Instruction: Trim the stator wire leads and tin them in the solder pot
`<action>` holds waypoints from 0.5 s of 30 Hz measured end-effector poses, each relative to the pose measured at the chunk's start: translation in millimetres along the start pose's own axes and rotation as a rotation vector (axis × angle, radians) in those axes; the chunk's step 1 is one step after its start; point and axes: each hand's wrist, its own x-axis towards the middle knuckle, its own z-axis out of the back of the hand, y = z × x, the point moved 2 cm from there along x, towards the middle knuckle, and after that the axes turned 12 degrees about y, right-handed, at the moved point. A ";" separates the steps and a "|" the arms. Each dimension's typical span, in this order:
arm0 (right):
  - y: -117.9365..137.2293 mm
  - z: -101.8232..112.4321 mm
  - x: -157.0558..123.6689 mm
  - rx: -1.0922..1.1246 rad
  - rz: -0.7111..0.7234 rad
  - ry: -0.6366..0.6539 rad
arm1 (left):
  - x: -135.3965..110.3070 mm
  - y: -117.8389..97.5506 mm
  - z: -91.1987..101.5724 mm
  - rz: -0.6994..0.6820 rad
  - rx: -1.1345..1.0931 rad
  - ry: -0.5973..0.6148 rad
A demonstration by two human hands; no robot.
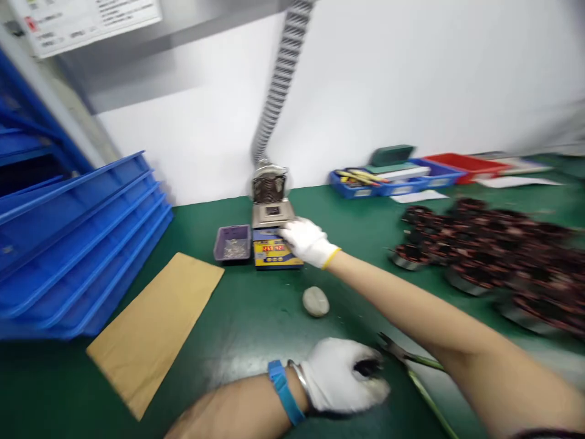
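My right hand (307, 241), in a white glove with a yellow cuff edge, reaches to the right side of a small yellow and blue heating unit (276, 259) with a red digital readout. Its fingers are bent together at the unit's top edge; whatever they hold is too blurred to name. Nearer to me, my left hand (345, 375) wears a white glove, with a blue strap on the wrist. Its fingers curl round something dark that I cannot make out. Between the hands a round pale pad (315, 302) lies on the table. Green-handled cutters (411, 360) lie right of my left hand.
Wound motor stators (484, 244) crowd the right side. Blue stacked trays (82, 244) stand left, near a brown paper sheet (158, 326). A purple tray (233, 242) holds small metal bits. A ribbed hose (278, 79) hangs behind the unit. Blue bins (356, 190) and a red bin (466, 166) line the wall.
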 end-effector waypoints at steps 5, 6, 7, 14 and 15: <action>-6.3 -1.9 -66.1 -0.034 -0.097 -0.049 | -3.5 6.0 -5.0 0.012 -0.077 -0.142; -13.5 -1.9 -90.5 -0.041 -0.155 -0.060 | -3.7 8.5 -6.5 0.006 -0.103 -0.156; -22.5 -2.0 -117.9 -0.049 -0.233 -0.071 | -4.0 11.0 -8.2 0.001 -0.126 -0.166; -111.1 -18.3 -258.0 -0.102 -0.904 0.005 | -8.1 19.5 -15.1 0.012 -0.232 -0.242; -120.7 -22.1 -260.4 -0.098 -0.934 0.044 | -8.6 20.0 -15.0 0.013 -0.237 -0.263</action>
